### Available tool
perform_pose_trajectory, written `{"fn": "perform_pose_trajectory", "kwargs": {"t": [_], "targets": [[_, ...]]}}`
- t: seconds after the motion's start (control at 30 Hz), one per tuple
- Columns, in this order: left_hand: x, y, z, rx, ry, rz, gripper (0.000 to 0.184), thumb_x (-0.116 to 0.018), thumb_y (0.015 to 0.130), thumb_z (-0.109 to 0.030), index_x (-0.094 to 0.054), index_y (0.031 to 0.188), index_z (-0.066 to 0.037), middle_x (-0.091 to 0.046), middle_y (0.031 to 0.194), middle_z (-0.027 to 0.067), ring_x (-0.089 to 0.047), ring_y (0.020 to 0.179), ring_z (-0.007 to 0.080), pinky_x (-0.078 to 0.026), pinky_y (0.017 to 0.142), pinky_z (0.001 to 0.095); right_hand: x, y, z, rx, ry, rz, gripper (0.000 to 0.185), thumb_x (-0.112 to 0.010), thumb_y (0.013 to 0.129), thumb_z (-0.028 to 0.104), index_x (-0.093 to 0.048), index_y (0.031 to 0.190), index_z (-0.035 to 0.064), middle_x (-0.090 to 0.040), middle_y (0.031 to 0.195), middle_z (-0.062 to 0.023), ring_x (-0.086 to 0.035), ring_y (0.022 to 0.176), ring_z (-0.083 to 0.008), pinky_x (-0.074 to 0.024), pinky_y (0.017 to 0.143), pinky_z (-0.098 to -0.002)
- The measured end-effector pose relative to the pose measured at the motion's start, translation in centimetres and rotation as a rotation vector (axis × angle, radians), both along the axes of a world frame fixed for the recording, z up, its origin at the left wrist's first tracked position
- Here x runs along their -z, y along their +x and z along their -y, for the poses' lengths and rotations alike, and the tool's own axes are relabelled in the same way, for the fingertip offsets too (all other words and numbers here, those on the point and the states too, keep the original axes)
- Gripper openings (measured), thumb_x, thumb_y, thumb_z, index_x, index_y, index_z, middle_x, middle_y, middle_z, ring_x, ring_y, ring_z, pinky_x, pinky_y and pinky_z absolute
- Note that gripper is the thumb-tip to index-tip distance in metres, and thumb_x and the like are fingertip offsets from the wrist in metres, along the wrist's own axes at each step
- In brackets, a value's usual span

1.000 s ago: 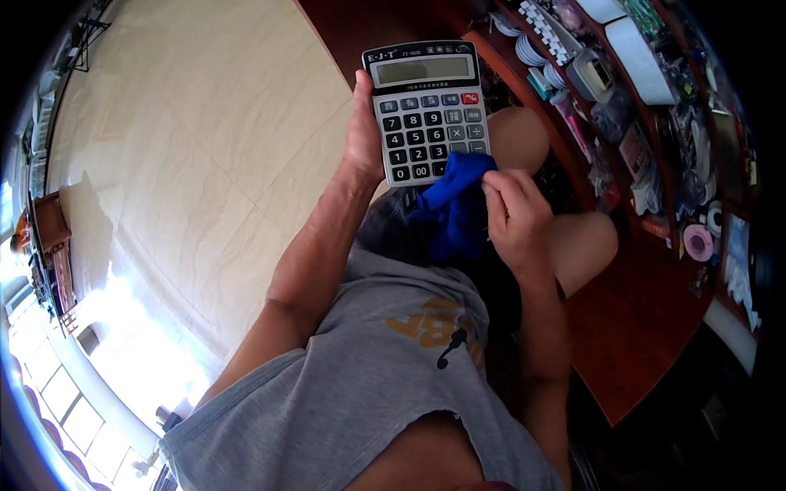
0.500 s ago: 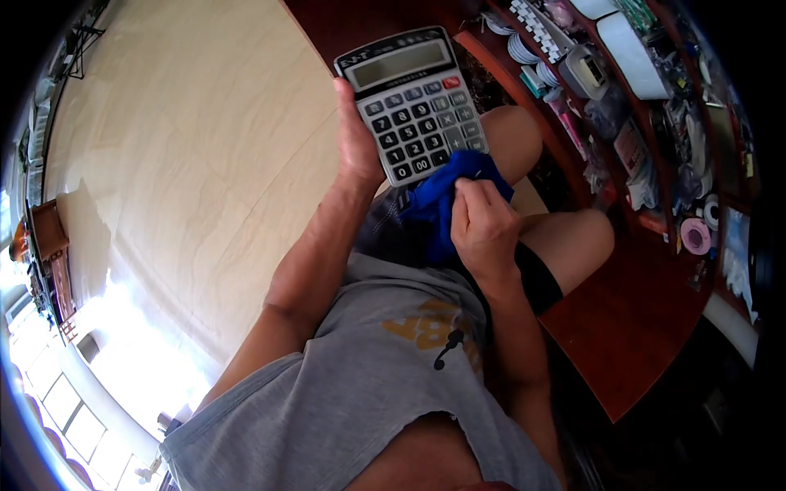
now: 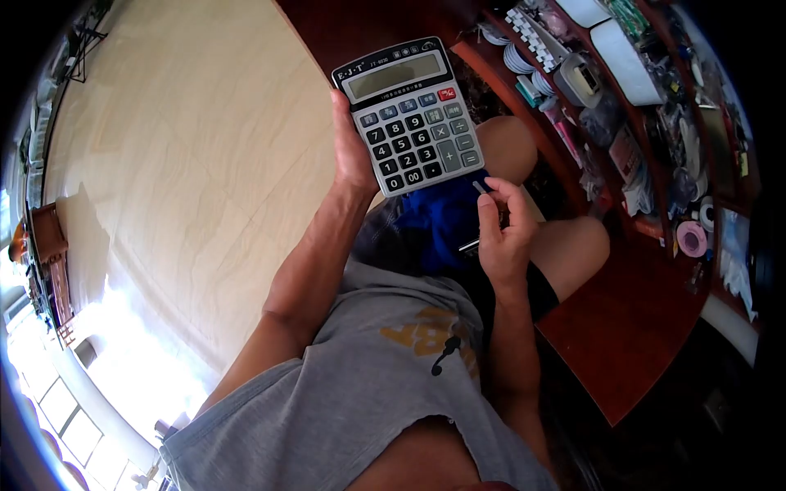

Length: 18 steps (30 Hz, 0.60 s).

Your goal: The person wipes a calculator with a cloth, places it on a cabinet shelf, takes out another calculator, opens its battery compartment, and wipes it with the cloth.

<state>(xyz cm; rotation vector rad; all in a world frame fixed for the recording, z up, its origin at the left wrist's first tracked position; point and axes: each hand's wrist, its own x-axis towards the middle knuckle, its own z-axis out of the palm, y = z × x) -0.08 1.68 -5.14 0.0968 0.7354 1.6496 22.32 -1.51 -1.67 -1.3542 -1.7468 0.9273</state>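
My left hand is closed around the left side of a silver and black desk calculator, its thumb along the edge. The keys and grey display face up toward me; one key is red. Under the calculator's lower edge, a blue cloth lies bunched on my lap. Beside the cloth's right side is my right hand, its thumb and index finger slightly apart and the other fingers curled. A small pale strip shows by the fingertips; I cannot tell what it belongs to.
On the right, dark red shelves hold plates, plastic bags and a roll of pink tape. A reddish-brown wooden board lies below them. Beige tiled floor spreads to the left; bright windows stand lower left.
My right hand has let go of the blue cloth and moved slightly right. The cloth has come off the calculator's lower keys and dropped to my lap. The calculator has shifted slightly down.
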Motion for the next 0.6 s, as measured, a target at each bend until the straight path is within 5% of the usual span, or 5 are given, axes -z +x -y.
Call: {"fn": "perform_pose_trajectory", "kwargs": {"t": [0.2, 0.33, 0.43, 0.53, 0.6], "targets": [[-0.2, 0.1, 0.0, 0.017, 0.013, -0.07, 0.093, -0.026, 0.097, -0.078, -0.049, 0.145, -0.001, -0.061, 0.135, 0.0214, -0.063, 0.12, 0.0342, -0.054, 0.101, 0.0456, -0.7, -0.5, -0.5, -0.078, -0.16, 0.127, 0.028, -0.067, 0.092, 0.005, -0.064, 0.119, -0.0007, -0.069, 0.088, -0.0159, -0.068, 0.078, -0.027, -0.0527, 0.07, -0.0371], [-0.3, 0.0, -0.1, 0.001, 0.034, -0.043, 0.091, -0.028, 0.098, -0.077, -0.05, 0.143, -0.001, -0.062, 0.134, 0.0204, -0.064, 0.118, 0.0326, -0.055, 0.1, 0.0448, 1.7, 0.2, -0.9, -0.212, 0.037, 0.314, 0.032, -0.073, 0.082, 0.004, -0.066, 0.114, 0.0023, -0.068, 0.089, -0.0206, -0.067, 0.081, -0.0373, -0.0528, 0.07, -0.0411], [-0.2, -0.1, -0.2, -0.011, 0.057, -0.053, 0.089, -0.028, 0.099, -0.075, -0.05, 0.143, -0.001, -0.061, 0.135, 0.02, -0.064, 0.119, 0.0321, -0.054, 0.101, 0.0445, 0.4, 0.6, -0.9, -0.303, -0.095, 0.201, 0.025, -0.075, 0.084, 0.006, -0.067, 0.107, -0.0005, -0.068, 0.086, -0.0171, -0.068, 0.078, -0.0296, -0.0525, 0.07, -0.038], [0.1, 0.0, -0.1, -0.008, 0.046, -0.079, 0.088, -0.028, 0.099, -0.074, -0.05, 0.144, -0.001, -0.061, 0.135, 0.0205, -0.063, 0.119, 0.0328, -0.053, 0.102, 0.0447, -2.1, 0.8, -1.5, -0.144, -0.356, -0.043, 0.018, -0.074, 0.088, 0.008, -0.066, 0.102, -0.0022, -0.064, 0.081, -0.0038, -0.058, 0.075, -0.0104, -0.0493, 0.068, -0.029], [0.1, 0.2, 0.0, 0.015, 0.017, -0.116, 0.091, -0.027, 0.099, -0.076, -0.051, 0.143, 0.0, -0.063, 0.132, 0.0204, -0.065, 0.116, 0.0318, -0.055, 0.098, 0.0425, -3.4, 0.2, -2.4, -0.033, -0.429, -0.164, 0.018, -0.073, 0.09, 0.008, -0.066, 0.102, -0.0027, -0.064, 0.082, -0.0024, -0.058, 0.076, -0.0102, -0.0491, 0.071, -0.027]]}}
